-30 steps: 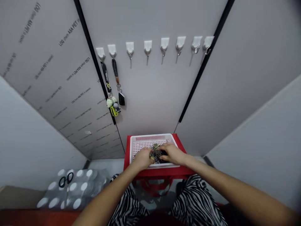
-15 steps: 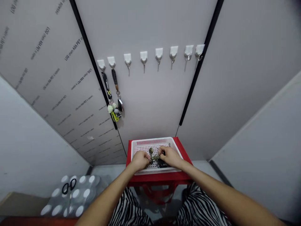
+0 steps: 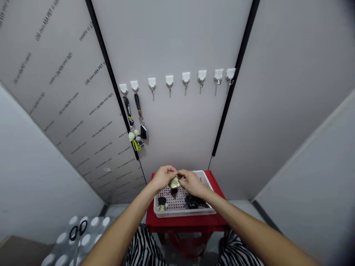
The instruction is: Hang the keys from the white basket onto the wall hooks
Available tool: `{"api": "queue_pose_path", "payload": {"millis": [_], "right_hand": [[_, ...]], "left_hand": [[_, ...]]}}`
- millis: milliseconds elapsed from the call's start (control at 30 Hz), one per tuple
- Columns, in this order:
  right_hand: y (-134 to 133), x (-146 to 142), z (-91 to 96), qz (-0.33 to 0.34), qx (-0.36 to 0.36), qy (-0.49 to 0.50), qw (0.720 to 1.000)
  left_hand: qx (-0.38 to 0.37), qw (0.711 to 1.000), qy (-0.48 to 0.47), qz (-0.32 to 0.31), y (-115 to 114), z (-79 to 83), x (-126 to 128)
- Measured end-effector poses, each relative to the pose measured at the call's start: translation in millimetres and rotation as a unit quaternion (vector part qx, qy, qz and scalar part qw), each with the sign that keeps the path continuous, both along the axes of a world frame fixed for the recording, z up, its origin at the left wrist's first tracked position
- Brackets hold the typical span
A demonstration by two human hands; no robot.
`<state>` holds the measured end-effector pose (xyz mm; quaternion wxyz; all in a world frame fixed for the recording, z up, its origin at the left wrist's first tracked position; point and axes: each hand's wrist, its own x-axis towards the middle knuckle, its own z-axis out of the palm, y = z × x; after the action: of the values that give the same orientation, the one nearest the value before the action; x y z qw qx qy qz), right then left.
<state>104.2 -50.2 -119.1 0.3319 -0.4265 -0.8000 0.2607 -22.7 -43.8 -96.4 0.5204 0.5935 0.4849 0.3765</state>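
My left hand (image 3: 163, 178) and my right hand (image 3: 192, 183) meet above the white basket (image 3: 180, 213), fingers closed. Between them hangs a keychain (image 3: 174, 182) with a shiny yellow-gold charm and a dark piece dangling below. Both hands pinch it near its top; the fingers partly cover it. Inside the basket, a black and pale-yellow item (image 3: 162, 203) lies at the left. A heap of black items with metal bits (image 3: 194, 202) rests at the right, under my right forearm.
The basket stands on a red bag (image 3: 188, 222). On the wall ahead runs a row of white hooks (image 3: 169, 80); the two leftmost carry a keychain with a plush charm (image 3: 134, 136) and a car key on a black strap (image 3: 143, 131). Scissors (image 3: 78, 231) lie on packed bottles (image 3: 85, 240) at lower left.
Both hands have risen from inside the basket and come together, now holding the gold-charm keychain above it. The camera view has shifted, so hooks and basket sit lower in the picture.
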Motion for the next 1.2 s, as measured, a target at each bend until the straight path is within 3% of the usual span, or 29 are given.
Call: {"api": "queue_pose_path", "payload": {"millis": [133,267,333,467,600,800,967,1100,1200], "right_hand": [[5.3,-3.8,3.6,0.073,-0.075,0.052,0.993],[9.7,1.4,21.5,0.042,-0.121,0.091,0.988],[12.0,3.4,32.2,0.019,-0.097,0.07,0.993],[16.5,1.1,54.2,0.02,0.027,0.016,0.999],[24.5,-8.3,82.9,0.013,0.028,0.004,1.0],[47.5,-26.5,137.7,0.007,0.025,0.089,0.996],[71.4,-48.9,182.7,-0.022,0.006,0.231,0.973],[86.9,-67.9,216.5,-0.048,-0.008,0.304,0.951],[97.1,-78.3,232.8,-0.065,0.007,0.314,0.947]], "left_hand": [[-0.018,0.997,-0.075,0.003,0.7,11.9,-11.0],[-0.025,0.995,-0.092,0.005,2.8,25.9,-27.8],[-0.032,0.996,-0.082,0.012,3.6,29.9,-33.4],[-0.005,0.999,-0.041,0.02,5.8,32.1,-36.5],[0.097,0.994,-0.041,0.033,9.8,41.7,-33.0],[0.158,0.981,-0.104,0.034,20.7,85.6,-24.4],[0.214,0.953,-0.109,0.186,43.1,133.2,-30.6],[0.233,0.94,-0.096,0.229,60.8,169.8,-40.6],[0.272,0.927,-0.051,0.254,73.5,187.3,-45.0]]}}
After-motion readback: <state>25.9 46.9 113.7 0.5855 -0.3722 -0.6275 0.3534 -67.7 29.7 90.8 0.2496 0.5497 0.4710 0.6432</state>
